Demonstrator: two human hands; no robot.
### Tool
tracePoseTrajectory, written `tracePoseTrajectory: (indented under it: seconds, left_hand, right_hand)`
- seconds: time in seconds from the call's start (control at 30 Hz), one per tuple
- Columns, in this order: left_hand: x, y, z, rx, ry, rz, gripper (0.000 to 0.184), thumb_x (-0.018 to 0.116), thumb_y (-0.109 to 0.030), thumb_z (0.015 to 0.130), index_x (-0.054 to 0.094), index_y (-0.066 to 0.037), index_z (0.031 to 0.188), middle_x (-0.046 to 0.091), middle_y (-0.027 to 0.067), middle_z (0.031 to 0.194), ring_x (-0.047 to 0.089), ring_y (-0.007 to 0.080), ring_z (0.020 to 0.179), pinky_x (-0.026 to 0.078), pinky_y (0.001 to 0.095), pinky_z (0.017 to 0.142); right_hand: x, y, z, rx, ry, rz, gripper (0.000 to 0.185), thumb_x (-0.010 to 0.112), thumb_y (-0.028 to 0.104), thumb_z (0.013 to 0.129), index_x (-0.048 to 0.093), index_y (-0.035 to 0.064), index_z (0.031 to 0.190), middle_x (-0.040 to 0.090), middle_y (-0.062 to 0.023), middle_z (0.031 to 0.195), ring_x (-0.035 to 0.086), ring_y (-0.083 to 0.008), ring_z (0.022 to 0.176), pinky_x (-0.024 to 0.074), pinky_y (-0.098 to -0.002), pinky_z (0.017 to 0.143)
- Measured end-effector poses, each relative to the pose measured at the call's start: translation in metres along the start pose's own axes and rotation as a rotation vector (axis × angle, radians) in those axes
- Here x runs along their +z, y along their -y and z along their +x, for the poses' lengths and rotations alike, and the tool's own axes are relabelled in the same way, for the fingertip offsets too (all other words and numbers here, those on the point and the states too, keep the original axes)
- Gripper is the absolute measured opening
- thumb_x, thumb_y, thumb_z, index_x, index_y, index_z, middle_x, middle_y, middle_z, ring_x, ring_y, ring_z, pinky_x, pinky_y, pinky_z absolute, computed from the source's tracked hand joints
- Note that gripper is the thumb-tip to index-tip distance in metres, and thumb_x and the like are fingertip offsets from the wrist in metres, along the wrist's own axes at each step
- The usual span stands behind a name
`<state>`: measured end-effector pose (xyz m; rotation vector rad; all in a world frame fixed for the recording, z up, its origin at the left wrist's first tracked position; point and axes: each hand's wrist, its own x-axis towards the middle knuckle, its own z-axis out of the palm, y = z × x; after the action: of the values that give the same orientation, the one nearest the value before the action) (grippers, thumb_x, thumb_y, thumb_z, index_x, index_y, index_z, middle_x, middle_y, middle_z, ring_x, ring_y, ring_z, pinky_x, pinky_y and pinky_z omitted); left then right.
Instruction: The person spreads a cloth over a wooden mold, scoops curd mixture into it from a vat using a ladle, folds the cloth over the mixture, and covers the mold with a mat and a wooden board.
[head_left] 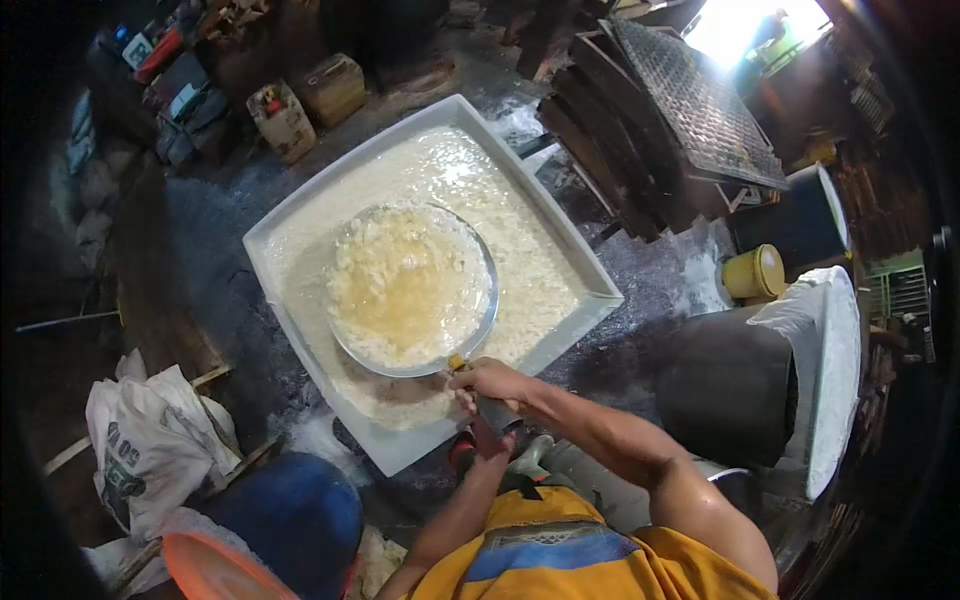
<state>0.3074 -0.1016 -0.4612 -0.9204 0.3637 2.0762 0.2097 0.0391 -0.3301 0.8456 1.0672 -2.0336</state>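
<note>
A wide round metal pan (492,290) holds pale, lumpy curds under a yellowish liquid (405,290). It sits in a large square white tray (545,345) that contains more cream-white, wet, lumpy stuff (535,240). My right hand (490,382) is closed round the pan's handle, just outside the rim, and a yellowish-brown end of the handle (457,362) shows beyond the fingers. Closer to my body, my left hand (492,445) is closed at the lower, brown part of the handle. The right hand and forearm partly hide its fingers.
To the right stand a dark barrel (725,385) with white sheeting, a yellow bucket (755,272) and stacked boards (625,150) under a woven panel (695,95). Left are a blue drum (295,515) and white sacks (160,440). Jerrycans (282,122) stand behind the tray on wet floor.
</note>
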Motion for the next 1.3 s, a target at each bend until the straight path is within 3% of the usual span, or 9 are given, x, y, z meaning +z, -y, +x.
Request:
tracePoseTrajectory:
  seconds: [0.3, 0.43, 0.53, 0.7, 0.77, 0.9, 1.07, 1.17, 1.3]
  left_hand:
    - [0.044, 0.004, -0.001, 0.183, -0.471, 0.088, 0.024, 0.062, -0.016, 0.084, 0.054, -0.009, 0.105, 0.057, 0.0067, 0.104, 0.053, 0.0192, 0.099, 0.039, 0.0318, 0.093]
    - [0.026, -0.008, 0.017, 0.265, -0.298, 0.183, 0.022, 0.062, -0.02, 0.084, 0.054, -0.009, 0.102, 0.058, 0.0041, 0.103, 0.053, 0.0172, 0.099, 0.036, 0.0387, 0.096]
    - [0.07, -0.031, 0.012, 0.187, -0.333, 0.145, 0.041, 0.063, -0.033, 0.085, 0.051, -0.011, 0.118, 0.053, 0.0042, 0.12, 0.047, 0.0185, 0.113, 0.03, 0.044, 0.103]
    - [0.116, -0.004, 0.029, 0.221, -0.393, 0.571, 0.115, 0.06, -0.066, 0.072, -0.004, -0.006, 0.146, 0.001, 0.0147, 0.151, 0.011, 0.0282, 0.141, 0.011, 0.0545, 0.11]
    - [0.105, 0.035, 0.008, 0.161, -0.353, 0.832, 0.118, 0.058, -0.068, 0.072, -0.009, -0.002, 0.144, 0.004, 0.0188, 0.15, 0.015, 0.0298, 0.14, 0.014, 0.0531, 0.11]
    - [0.018, 0.134, -0.035, -0.013, -0.118, 1.217, 0.099, 0.058, -0.059, 0.078, 0.011, -0.001, 0.143, 0.019, 0.0161, 0.144, 0.028, 0.0314, 0.134, 0.022, 0.0523, 0.107]
    - [0.087, 0.206, -0.021, -0.185, 0.323, 1.811, 0.07, 0.05, -0.046, 0.089, 0.026, -0.001, 0.137, 0.03, 0.0144, 0.137, 0.044, 0.03, 0.12, 0.03, 0.0462, 0.103]
    - [0.122, 0.251, -0.028, -0.242, 0.595, 2.12, 0.062, 0.047, -0.042, 0.092, 0.029, -0.004, 0.137, 0.035, 0.0137, 0.134, 0.046, 0.0302, 0.118, 0.031, 0.0453, 0.101]
    - [0.154, 0.287, -0.033, -0.389, 0.708, 2.226, 0.055, 0.042, -0.038, 0.093, 0.031, -0.005, 0.135, 0.04, 0.0099, 0.13, 0.045, 0.0253, 0.115, 0.032, 0.0433, 0.098]
  right_hand:
    - [-0.05, 0.03, -0.007, -0.419, -0.534, -0.069, 0.018, 0.055, 0.01, 0.084, 0.053, -0.0069, 0.09, 0.056, -0.0086, 0.064, 0.055, -0.0169, 0.05, 0.0459, -0.0342, 0.045]
    - [-0.112, 0.034, -0.048, -0.799, -1.38, -0.539, 0.021, 0.058, 0.009, 0.087, 0.046, -0.0008, 0.102, 0.056, -0.0058, 0.069, 0.051, -0.0129, 0.051, 0.044, -0.0278, 0.047]
    - [-0.131, 0.036, -0.14, -0.964, -1.414, -0.155, 0.02, 0.059, 0.011, 0.087, 0.044, 0.0022, 0.098, 0.053, -0.0089, 0.079, 0.053, -0.0149, 0.064, 0.0465, -0.0331, 0.055]
    - [-0.143, -0.061, -0.309, -1.249, -1.285, 0.54, 0.02, 0.06, 0.015, 0.09, 0.047, 0.0055, 0.1, 0.051, -0.0027, 0.073, 0.052, -0.0106, 0.06, 0.046, -0.0277, 0.053]
    - [-0.15, -0.159, -0.36, -1.261, -1.274, 0.613, 0.018, 0.061, 0.017, 0.089, 0.049, 0.0066, 0.098, 0.05, -0.0022, 0.072, 0.052, -0.0112, 0.06, 0.0467, -0.0277, 0.054]
    - [-0.146, -0.404, -0.408, -1.326, -1.136, 1.037, 0.017, 0.062, 0.017, 0.088, 0.05, 0.0061, 0.091, 0.049, -0.0011, 0.068, 0.046, -0.0077, 0.053, 0.0406, -0.0232, 0.046]
    - [-0.225, -0.463, -0.258, -1.687, -0.726, 1.947, 0.017, 0.055, 0.012, 0.089, 0.044, 0.0096, 0.076, 0.047, 0.0, 0.061, 0.045, -0.0111, 0.049, 0.0428, -0.0265, 0.048]
    - [-0.246, -0.459, -0.182, -1.339, -0.458, 2.962, 0.01, 0.049, 0.012, 0.089, 0.049, 0.0059, 0.082, 0.055, -0.0099, 0.073, 0.058, -0.0186, 0.069, 0.0509, -0.0297, 0.065]
    - [-0.233, -0.474, -0.123, -1.355, -0.068, 3.542, 0.01, 0.054, 0.017, 0.086, 0.051, 0.0077, 0.083, 0.055, -0.0084, 0.074, 0.057, -0.0206, 0.068, 0.0509, -0.0346, 0.065]
